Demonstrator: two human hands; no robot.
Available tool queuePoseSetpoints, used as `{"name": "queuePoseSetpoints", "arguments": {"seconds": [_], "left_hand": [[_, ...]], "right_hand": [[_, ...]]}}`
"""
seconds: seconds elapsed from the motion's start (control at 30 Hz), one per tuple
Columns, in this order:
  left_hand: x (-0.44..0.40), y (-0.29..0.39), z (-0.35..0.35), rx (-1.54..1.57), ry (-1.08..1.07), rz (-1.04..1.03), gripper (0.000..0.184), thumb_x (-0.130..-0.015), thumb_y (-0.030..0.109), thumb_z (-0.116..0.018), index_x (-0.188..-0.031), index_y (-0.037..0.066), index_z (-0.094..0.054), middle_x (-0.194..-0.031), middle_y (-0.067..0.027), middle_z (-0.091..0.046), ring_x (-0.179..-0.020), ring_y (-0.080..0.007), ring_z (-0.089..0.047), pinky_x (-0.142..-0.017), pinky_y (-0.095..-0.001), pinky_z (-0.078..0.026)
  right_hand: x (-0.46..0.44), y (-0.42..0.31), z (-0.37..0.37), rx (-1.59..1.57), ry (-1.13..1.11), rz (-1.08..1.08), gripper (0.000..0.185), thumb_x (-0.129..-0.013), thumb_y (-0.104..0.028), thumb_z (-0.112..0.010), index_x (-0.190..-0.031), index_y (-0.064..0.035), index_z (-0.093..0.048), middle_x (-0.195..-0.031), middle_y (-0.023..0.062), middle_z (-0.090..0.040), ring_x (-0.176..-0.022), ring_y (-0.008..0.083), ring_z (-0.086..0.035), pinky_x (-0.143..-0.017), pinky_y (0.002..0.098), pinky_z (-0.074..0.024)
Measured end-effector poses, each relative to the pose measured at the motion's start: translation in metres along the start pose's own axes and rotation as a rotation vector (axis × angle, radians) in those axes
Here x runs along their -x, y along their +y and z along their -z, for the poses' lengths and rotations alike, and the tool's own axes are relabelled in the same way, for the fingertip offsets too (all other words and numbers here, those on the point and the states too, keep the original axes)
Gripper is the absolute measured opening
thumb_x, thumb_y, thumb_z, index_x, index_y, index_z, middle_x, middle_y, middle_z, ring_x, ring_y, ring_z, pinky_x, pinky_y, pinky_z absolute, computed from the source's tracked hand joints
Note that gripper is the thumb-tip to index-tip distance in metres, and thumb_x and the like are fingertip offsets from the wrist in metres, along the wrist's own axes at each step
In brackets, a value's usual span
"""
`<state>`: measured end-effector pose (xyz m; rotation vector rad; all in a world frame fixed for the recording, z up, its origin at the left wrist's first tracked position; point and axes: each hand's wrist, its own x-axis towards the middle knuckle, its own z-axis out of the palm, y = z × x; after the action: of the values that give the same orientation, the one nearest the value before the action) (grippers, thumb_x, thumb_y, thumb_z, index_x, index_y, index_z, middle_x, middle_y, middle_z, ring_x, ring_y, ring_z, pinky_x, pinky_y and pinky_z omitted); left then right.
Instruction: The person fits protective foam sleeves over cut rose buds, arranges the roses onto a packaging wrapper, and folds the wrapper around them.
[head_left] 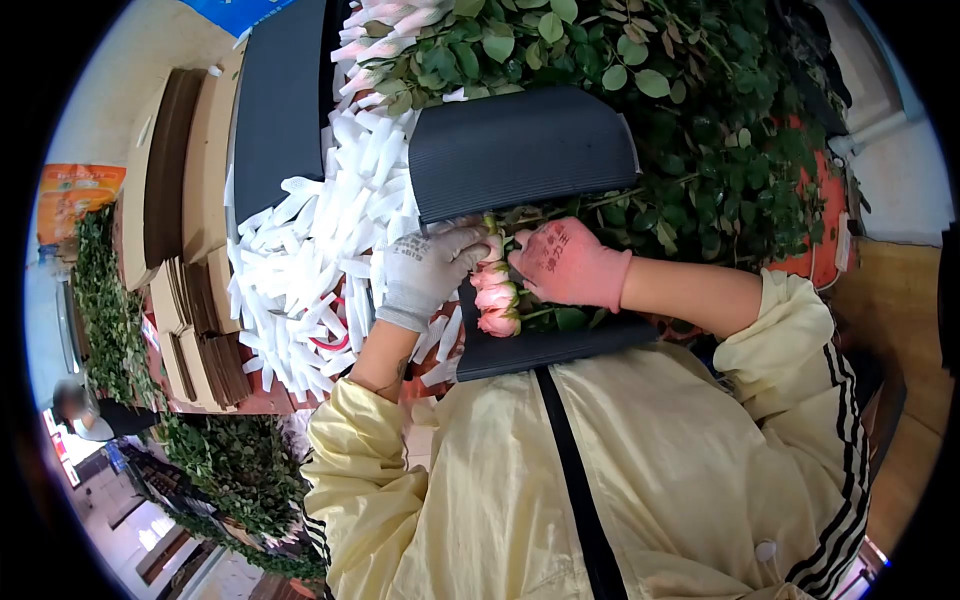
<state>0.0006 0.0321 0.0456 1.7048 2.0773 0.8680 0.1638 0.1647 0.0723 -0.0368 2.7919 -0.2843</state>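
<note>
Several pink roses (496,298) lie in a row on a black corrugated sheet (560,346), their heads to the left and stems running right. My left hand (430,272), in a grey-white glove, has its fingers closed on the rose head at the top of the row. Beside it, my right hand (572,264) in a pink glove is curled shut over the stem side. What its fingers grip is hidden. The raised flap of corrugated sheet (525,150) stands just beyond both hands.
White foam sleeves (320,250) are heaped to the left. Leafy rose stems (710,150) pile up behind and to the right. Flat cardboard (190,180) and a dark panel (278,105) stand at the left. Another person (90,415) is far off at lower left.
</note>
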Motion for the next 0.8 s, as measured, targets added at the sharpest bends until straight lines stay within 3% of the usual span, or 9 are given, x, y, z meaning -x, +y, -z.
{"name": "queuePoseSetpoints", "arguments": {"seconds": [0.4, 0.47, 0.5, 0.57, 0.6, 0.7, 0.73, 0.8], "left_hand": [[0.007, 0.010, 0.003, -0.033, -0.059, -0.006, 0.030, -0.077, 0.026, -0.068, -0.102, 0.010, -0.067, -0.112, -0.0074, -0.063, -0.094, -0.0242, -0.063, -0.080, -0.0333, -0.050], [0.010, 0.011, 0.008, -0.111, -0.130, 0.001, 0.041, -0.075, 0.031, -0.069, -0.111, 0.012, -0.063, -0.118, -0.0077, -0.060, -0.097, -0.0254, -0.061, -0.081, -0.0341, -0.049], [0.010, 0.013, 0.009, -0.112, -0.133, 0.001, 0.041, -0.075, 0.031, -0.069, -0.111, 0.012, -0.063, -0.118, -0.0077, -0.060, -0.097, -0.0254, -0.061, -0.081, -0.0341, -0.049], [0.010, 0.019, 0.009, -0.165, -0.174, 0.046, 0.046, -0.077, 0.037, -0.065, -0.116, 0.013, -0.060, -0.124, -0.0039, -0.055, -0.097, -0.0252, -0.060, -0.080, -0.0353, -0.049], [0.012, 0.018, 0.009, -0.166, -0.175, 0.050, 0.046, -0.077, 0.037, -0.065, -0.116, 0.013, -0.060, -0.124, -0.0039, -0.055, -0.097, -0.0252, -0.060, -0.080, -0.0353, -0.049], [0.012, 0.018, 0.003, -0.186, -0.151, 0.053, 0.047, -0.076, 0.037, -0.065, -0.117, 0.014, -0.059, -0.123, -0.0038, -0.055, -0.098, -0.0255, -0.060, -0.080, -0.0357, -0.049], [0.012, 0.018, 0.003, -0.198, -0.153, 0.059, 0.047, -0.076, 0.037, -0.065, -0.117, 0.014, -0.059, -0.124, -0.0039, -0.055, -0.097, -0.0257, -0.060, -0.080, -0.0359, -0.049], [0.014, 0.016, 0.001, -0.212, -0.155, 0.070, 0.047, -0.076, 0.037, -0.065, -0.117, 0.014, -0.059, -0.124, -0.0039, -0.055, -0.097, -0.0258, -0.060, -0.080, -0.0360, -0.049]], "right_hand": [[-0.009, -0.009, -0.006, 0.027, 0.004, -0.036, 0.027, -0.075, -0.029, -0.058, -0.088, -0.0058, -0.061, -0.086, 0.0116, -0.062, -0.078, 0.0270, -0.063, -0.064, 0.0384, -0.0489], [0.001, -0.004, -0.021, 0.044, 0.226, 0.011, 0.027, -0.074, -0.031, -0.058, -0.088, -0.0076, -0.057, -0.082, 0.0091, -0.058, -0.075, 0.0246, -0.061, -0.063, 0.0371, -0.0456], [0.008, -0.005, -0.019, 0.041, 0.228, 0.010, 0.027, -0.074, -0.031, -0.058, -0.088, -0.0076, -0.057, -0.082, 0.0091, -0.058, -0.075, 0.0246, -0.061, -0.063, 0.0371, -0.0456], [0.021, -0.009, -0.014, 0.089, 0.422, 0.151, 0.026, -0.076, -0.033, -0.057, -0.087, -0.0091, -0.054, -0.080, 0.0070, -0.055, -0.075, 0.0231, -0.058, -0.062, 0.0371, -0.0430], [0.023, -0.016, 0.003, -0.007, 0.080, 0.032, 0.026, -0.078, -0.034, -0.056, -0.087, -0.0090, -0.054, -0.083, 0.0065, -0.055, -0.078, 0.0228, -0.059, -0.063, 0.0378, -0.0433], [0.020, -0.013, -0.014, -0.019, 0.123, 0.049, 0.027, -0.079, -0.035, -0.056, -0.086, -0.0089, -0.054, -0.083, 0.0063, -0.055, -0.078, 0.0226, -0.059, -0.064, 0.0383, -0.0434], [0.018, -0.011, -0.020, -0.001, 0.309, 0.134, 0.022, -0.079, -0.029, -0.055, -0.085, -0.0082, -0.055, -0.081, 0.0060, -0.055, -0.076, 0.0223, -0.059, -0.062, 0.0367, -0.0439], [0.014, -0.012, -0.023, 0.043, 0.240, 0.144, 0.019, -0.078, -0.025, -0.054, -0.084, -0.0077, -0.055, -0.079, 0.0057, -0.055, -0.073, 0.0219, -0.060, -0.061, 0.0354, -0.0441]]}}
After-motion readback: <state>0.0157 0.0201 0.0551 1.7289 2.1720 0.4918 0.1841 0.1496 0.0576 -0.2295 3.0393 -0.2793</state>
